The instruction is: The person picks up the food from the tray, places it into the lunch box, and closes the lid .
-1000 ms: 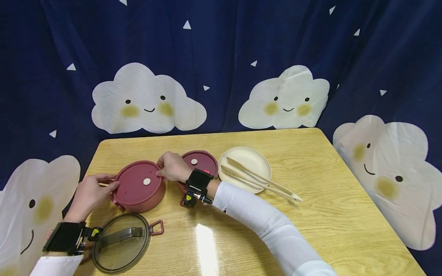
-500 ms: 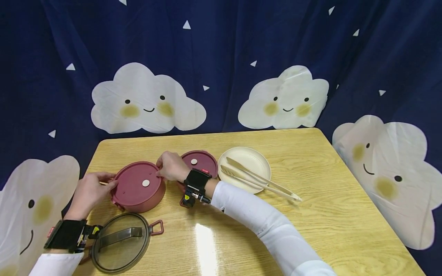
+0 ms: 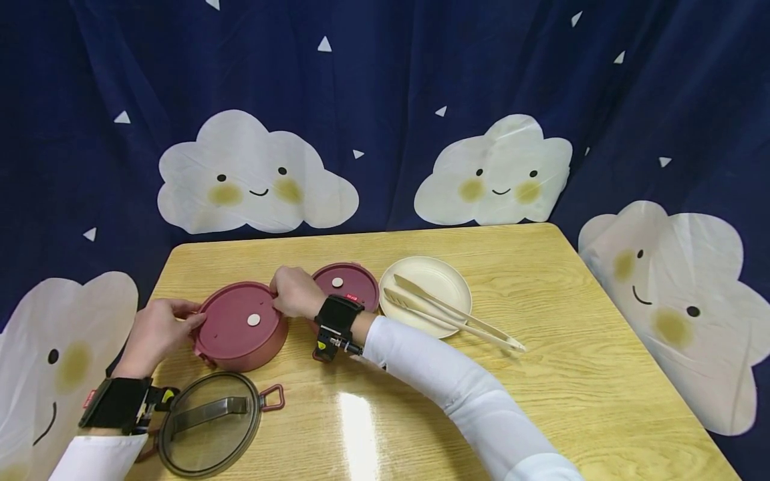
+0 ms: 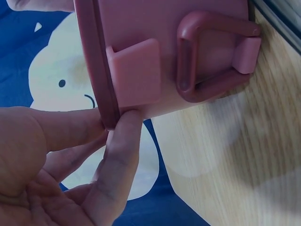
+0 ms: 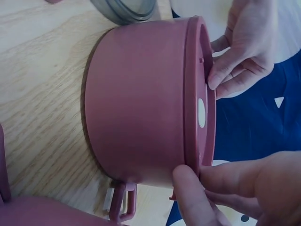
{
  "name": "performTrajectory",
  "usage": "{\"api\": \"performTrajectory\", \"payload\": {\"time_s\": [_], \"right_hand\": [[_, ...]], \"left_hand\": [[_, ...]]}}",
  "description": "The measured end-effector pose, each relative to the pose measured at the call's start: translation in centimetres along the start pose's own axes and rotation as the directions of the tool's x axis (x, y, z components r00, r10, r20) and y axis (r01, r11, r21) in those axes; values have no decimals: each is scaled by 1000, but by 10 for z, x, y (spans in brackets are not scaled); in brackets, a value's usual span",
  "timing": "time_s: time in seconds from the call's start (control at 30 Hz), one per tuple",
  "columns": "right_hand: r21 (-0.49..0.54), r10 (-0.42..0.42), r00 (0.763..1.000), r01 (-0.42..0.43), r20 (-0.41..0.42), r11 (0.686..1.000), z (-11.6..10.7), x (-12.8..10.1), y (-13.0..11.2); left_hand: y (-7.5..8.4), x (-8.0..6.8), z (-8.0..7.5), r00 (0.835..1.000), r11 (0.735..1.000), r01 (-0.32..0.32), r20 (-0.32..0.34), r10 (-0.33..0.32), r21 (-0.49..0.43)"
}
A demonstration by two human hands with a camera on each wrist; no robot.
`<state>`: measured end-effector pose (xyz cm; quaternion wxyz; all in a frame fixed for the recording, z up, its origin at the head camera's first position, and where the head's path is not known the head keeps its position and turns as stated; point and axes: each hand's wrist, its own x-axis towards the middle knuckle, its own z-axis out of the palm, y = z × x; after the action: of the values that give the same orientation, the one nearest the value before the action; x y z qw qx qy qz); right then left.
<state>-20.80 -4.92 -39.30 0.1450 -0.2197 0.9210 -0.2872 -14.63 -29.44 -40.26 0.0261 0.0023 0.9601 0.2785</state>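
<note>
Head view: the left hand and right hand pinch opposite edges of a flat, round maroon lid with their fingers; it sits on a round maroon pot on the pale wooden bench, near a smoky see-through lid.

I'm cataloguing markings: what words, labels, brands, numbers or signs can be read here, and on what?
None can be read for certain.
Small red right tag, on black right-wrist strap: too small, blurred.
Small red left tag, on black left-wrist strap: too small.
Yellow patches beside both straps: too small.
Round dark-pink lidded pot: no lettering visible.
</note>
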Motion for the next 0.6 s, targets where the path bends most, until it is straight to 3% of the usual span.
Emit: {"api": "performTrajectory", "payload": {"time_s": [0.23, 0.6], "right_hand": [[-131, -67, 998, 66, -5, 989, 3, 1, 0], [-176, -83, 996, 78, -23, 981, 3, -1, -2]], "left_hand": [[2, 2, 0, 1000, 1000, 2, 15, -2, 1], [2, 1, 0, 999, 999, -32, -6, 32, 15]]}}
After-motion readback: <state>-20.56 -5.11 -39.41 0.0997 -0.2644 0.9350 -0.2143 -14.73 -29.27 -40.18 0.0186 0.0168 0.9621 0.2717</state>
